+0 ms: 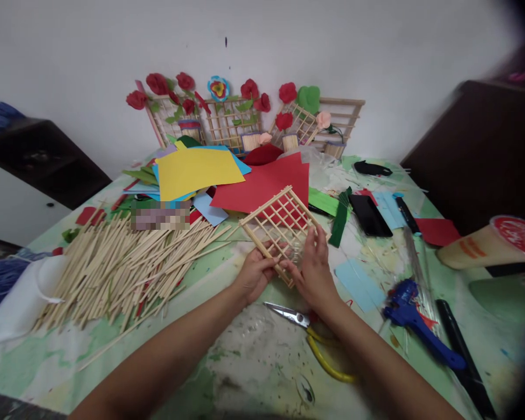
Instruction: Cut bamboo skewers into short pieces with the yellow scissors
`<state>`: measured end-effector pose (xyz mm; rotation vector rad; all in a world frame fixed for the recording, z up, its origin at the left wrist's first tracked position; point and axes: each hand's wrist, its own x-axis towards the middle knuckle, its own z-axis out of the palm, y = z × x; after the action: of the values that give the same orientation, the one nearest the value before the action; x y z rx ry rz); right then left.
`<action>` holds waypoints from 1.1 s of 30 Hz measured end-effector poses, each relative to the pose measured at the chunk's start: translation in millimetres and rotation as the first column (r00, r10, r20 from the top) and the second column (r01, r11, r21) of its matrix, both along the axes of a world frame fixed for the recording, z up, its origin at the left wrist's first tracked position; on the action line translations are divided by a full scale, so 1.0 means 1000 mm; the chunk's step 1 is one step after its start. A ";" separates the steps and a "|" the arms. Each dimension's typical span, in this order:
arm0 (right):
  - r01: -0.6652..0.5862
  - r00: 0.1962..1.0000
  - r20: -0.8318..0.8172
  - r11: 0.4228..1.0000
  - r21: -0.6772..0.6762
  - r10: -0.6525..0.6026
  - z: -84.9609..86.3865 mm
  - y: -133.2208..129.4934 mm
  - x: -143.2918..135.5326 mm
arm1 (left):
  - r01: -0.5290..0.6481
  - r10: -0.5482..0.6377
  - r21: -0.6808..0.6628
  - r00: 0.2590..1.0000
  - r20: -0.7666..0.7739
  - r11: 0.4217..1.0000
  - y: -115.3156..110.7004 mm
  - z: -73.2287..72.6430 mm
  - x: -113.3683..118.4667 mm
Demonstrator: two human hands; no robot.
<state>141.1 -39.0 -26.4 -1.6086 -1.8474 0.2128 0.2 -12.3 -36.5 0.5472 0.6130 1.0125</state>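
A small lattice of thin wooden sticks (276, 217) is held tilted above the table in the middle of the view. My left hand (256, 274) grips its lower left edge between thumb and fingers. On its right side, my right hand (314, 269) holds the frame, thumb near the lower corner and fingers raised along the edge. Something clear and shiny shows between the hands, too indistinct to name. Scissors with yellow handles (328, 359) lie under my right forearm, blades pointing left.
Loose wooden sticks (118, 268) cover the left side. Yellow paper (196, 172) and red paper (262, 184) lie behind the lattice. To the right are a blue glue gun (420, 326), a black phone (370, 214) and a cup (490, 242). Paper flowers on lattices (234, 119) line the wall.
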 end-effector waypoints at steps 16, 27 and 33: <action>-0.346 0.919 0.189 0.938 -0.027 0.345 0.019 0.009 0.021 | -0.054 0.070 -0.125 0.990 0.123 0.991 0.006 0.007 -0.006; -0.361 0.908 0.214 0.932 -0.038 0.360 0.004 0.009 0.014 | -0.063 0.080 -0.168 0.992 0.098 0.984 0.008 0.007 -0.008; -0.342 0.917 0.228 0.939 0.024 0.328 -0.005 0.011 0.013 | -0.040 0.057 -0.161 0.993 0.100 0.986 0.008 0.010 -0.009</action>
<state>154.1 -27.6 -31.1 -1.3049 -2.2759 0.1258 -9.2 -4.8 -26.1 0.3384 0.6109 1.0214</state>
